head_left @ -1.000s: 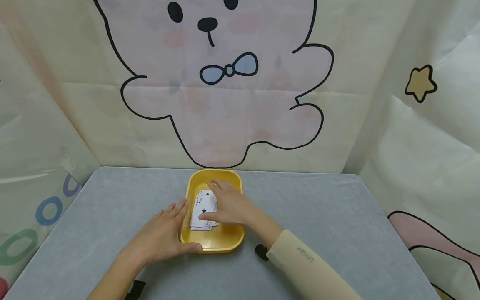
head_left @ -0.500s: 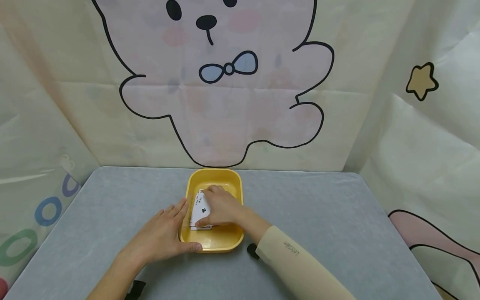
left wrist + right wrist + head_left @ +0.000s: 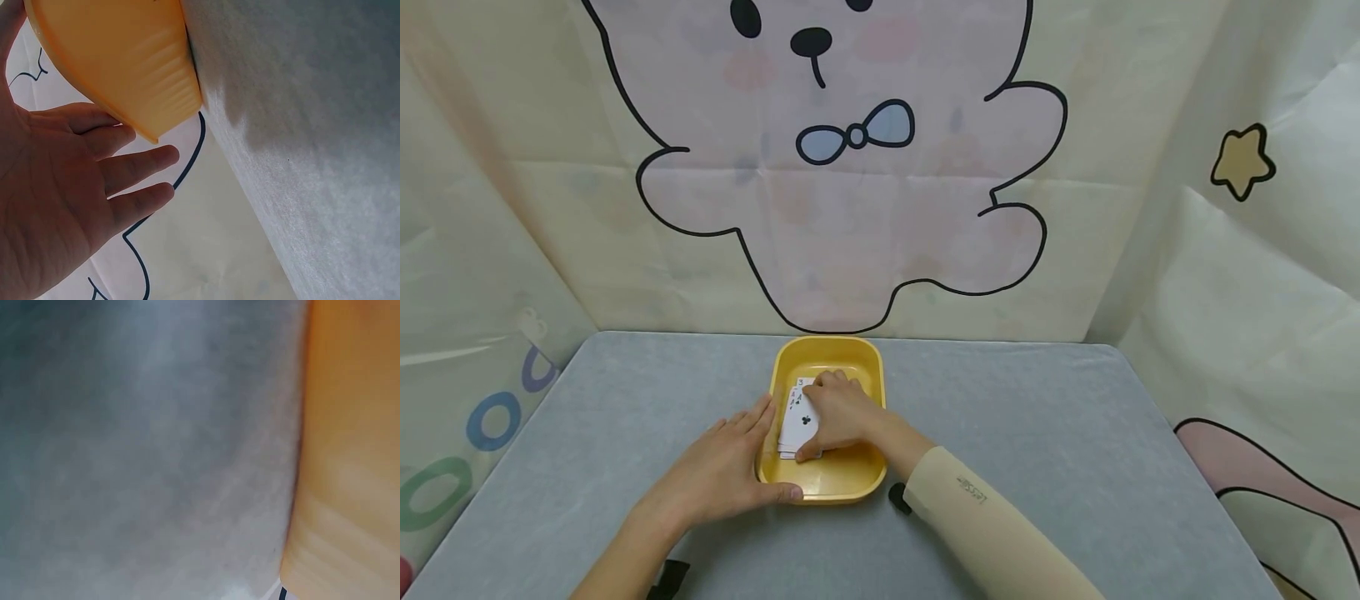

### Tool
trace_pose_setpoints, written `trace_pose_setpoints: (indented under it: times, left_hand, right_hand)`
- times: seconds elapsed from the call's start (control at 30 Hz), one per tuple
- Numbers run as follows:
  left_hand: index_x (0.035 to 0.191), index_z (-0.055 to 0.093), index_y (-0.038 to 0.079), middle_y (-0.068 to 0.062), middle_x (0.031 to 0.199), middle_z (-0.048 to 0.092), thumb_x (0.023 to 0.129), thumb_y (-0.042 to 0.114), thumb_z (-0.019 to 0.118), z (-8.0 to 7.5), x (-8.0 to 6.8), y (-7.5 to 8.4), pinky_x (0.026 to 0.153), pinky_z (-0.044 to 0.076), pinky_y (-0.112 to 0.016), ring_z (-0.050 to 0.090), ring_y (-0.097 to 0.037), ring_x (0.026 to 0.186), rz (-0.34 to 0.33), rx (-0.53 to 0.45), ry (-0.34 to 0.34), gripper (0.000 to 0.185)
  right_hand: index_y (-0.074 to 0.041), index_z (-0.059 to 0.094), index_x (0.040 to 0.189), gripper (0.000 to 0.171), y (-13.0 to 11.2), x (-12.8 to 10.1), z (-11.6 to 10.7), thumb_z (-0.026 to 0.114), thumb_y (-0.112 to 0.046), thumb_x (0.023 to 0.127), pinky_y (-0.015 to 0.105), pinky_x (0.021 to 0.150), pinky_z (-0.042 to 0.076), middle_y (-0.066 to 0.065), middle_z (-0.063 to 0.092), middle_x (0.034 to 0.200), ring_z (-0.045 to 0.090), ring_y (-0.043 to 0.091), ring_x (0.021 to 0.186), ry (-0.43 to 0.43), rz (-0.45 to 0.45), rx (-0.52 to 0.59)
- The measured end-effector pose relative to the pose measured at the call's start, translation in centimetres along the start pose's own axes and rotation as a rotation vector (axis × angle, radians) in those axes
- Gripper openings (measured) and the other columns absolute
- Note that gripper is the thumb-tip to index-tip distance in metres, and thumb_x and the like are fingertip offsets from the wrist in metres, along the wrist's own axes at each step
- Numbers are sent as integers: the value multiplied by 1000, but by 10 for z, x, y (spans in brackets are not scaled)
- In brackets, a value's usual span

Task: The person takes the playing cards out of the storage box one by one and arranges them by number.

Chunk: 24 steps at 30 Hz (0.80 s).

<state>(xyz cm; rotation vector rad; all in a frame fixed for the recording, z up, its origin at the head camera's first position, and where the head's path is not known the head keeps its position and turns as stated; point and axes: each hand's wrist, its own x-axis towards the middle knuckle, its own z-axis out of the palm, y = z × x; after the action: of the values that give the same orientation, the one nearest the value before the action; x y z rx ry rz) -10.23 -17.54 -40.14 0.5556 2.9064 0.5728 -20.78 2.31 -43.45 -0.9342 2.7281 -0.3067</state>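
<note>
Where the playing cards (image 3: 796, 427) point lengthwise away from you, your right hand (image 3: 841, 417), nearer, grips their right side; your left hand (image 3: 724, 467), spread, touches the tray (image 3: 842, 483).

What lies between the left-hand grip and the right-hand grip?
In the head view, the yellow tray's left side and the exposed playing cards lie between left-hand grip and right-hand grip.

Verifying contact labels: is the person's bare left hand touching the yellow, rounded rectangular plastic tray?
Touching. The left wrist view shows it: the left hand has its upper fingertips against the yellow tray, with no visible gap.
</note>
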Motion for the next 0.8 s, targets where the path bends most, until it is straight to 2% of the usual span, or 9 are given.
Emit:
trace_pose_setpoints:
  times: [0.5,0.8]
  left_hand:
    - [160,34,-5,-24,165,35,78,78,75,2,0,-2,111,37,-71,46,-45,143,-2,2,8,124]
    - [160,34,-6,-24,165,35,77,79,75,0,-1,0,112,37,-70,46,-45,144,-8,2,6,125]
  right_hand:
    - [-14,60,147,90,-3,2,4,89,-58,75,33,94,41,1,58,133,48,17,117,-12,3,-21]
    - [-12,57,150,90,-3,0,0,89,-53,77,38,102,45,3,59,137,50,19,118,-15,-10,8]
